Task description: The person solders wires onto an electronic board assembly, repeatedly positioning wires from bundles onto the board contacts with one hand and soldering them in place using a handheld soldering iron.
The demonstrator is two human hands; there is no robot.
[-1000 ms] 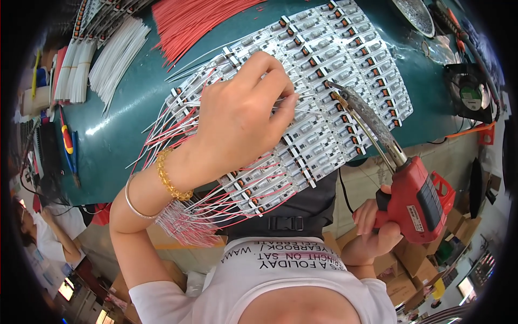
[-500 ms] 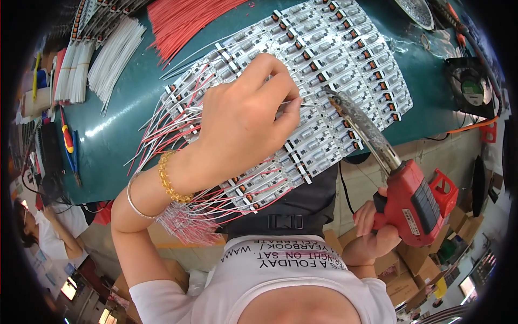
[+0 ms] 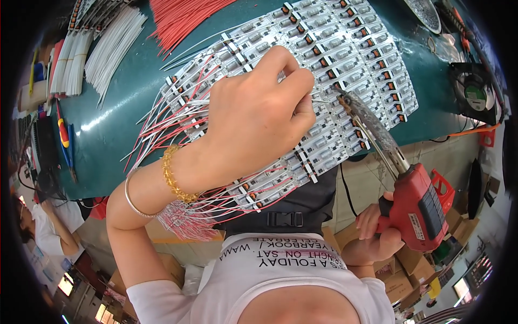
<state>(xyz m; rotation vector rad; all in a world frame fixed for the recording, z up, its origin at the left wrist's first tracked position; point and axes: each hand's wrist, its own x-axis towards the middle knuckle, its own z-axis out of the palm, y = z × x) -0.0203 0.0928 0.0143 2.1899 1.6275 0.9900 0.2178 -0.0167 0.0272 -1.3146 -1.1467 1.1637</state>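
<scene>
A wide panel of small circuit boards [image 3: 372, 70] lies across the front of the table, bearing rows of white and orange-black parts. Above its middle, my left hand [image 3: 259, 102] is pinched on a thin white wire [image 3: 321, 101], whose end sticks out past the fingertips. My right hand [image 3: 377, 232] grips the handle of a red and black soldering gun [image 3: 418, 210]. The dark tip of the gun reaches the boards just right of the wire's end; contact between them cannot be made out. Red and white wires [image 3: 167, 129] trail from the panel's left part, some under my left forearm.
Bundles of white wires [image 3: 113, 51] and red wires [image 3: 183, 19] lie at the back left of the green table [image 3: 108, 156]. Pliers and a red-yellow screwdriver [image 3: 63, 132] are at the left. A fan [image 3: 474, 93] and a metal dish [image 3: 423, 13] stand at the right.
My left hand has shifted a little to the right with the wire. The soldering gun's tip has also moved slightly right. Both hands keep their grip.
</scene>
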